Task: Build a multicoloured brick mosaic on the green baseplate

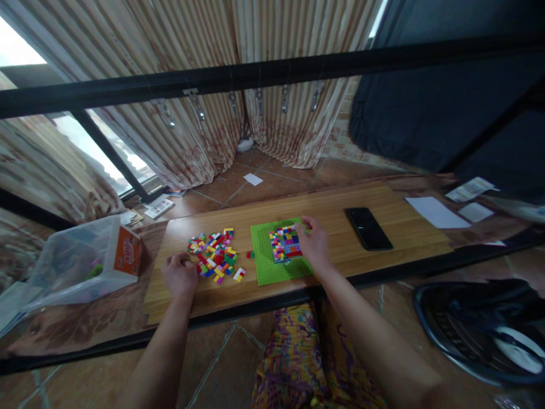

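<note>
Counting twelve o'clock as straight ahead of the wearer, nearest at twelve on the green baseplate (266, 272): already built up into a square block of multicoloured bricks (283, 244), apparently well advanced, yet with plenty left in the loose brick pile (217, 258) at eleven and with a red-and-green piece (250, 255) by the baseplate's nine o'clock edge. Beside the pile's nine o'clock side, resting the left hand (179, 275) low with fingers curled inward; too small to tell whether pinching a brick. Extended from five o'clock, arching the right hand (315, 244) over the block's three o'clock edge, with thumb and fingertips close together; impossible to tell whether holding anything. Farther out, with a black phone (368, 228) lying at one o'clock; beyond the wooden tabletop (326, 201), closed off by striped curtains (276, 139) at twelve.
</note>
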Motion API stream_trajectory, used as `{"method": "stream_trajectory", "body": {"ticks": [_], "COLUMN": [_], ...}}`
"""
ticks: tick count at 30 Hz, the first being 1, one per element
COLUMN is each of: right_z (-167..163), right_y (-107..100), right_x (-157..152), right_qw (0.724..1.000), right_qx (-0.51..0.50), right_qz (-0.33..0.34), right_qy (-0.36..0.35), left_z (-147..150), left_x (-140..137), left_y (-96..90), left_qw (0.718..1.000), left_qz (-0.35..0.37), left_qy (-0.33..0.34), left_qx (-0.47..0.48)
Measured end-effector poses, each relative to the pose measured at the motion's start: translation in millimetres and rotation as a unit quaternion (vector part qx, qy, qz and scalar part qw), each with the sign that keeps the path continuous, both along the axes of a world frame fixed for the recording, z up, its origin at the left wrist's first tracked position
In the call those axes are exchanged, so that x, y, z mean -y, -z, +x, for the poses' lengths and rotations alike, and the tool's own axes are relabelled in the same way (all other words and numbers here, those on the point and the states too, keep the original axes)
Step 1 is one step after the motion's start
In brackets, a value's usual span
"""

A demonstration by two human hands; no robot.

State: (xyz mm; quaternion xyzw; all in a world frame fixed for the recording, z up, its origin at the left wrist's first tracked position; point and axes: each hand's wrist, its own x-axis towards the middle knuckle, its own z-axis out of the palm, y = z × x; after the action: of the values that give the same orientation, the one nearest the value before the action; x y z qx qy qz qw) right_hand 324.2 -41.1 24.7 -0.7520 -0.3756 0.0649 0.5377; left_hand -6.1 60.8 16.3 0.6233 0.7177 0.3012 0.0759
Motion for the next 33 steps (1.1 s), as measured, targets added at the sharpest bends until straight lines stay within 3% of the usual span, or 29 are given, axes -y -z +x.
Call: {"method": "stream_trajectory", "body": {"ticks": [9, 33], "right_z": [-2, -12], "right_y": [15, 9], "right_x": [-23, -17], "right_qw": [0.998, 0.995], "right_qx": [-0.031, -0.062], "right_qz": [-0.035, -0.023], "right_qy": [-0.049, -0.07], "left_z": [0, -2], "left_x": [1, -2], "left_y": [1.3, 6.3], "left_qw": [1.0, 1.0], "left_qz": [0.0, 0.001], "left_qy": [-0.009, -0.003], "left_qx": [0.003, -0.02]}}
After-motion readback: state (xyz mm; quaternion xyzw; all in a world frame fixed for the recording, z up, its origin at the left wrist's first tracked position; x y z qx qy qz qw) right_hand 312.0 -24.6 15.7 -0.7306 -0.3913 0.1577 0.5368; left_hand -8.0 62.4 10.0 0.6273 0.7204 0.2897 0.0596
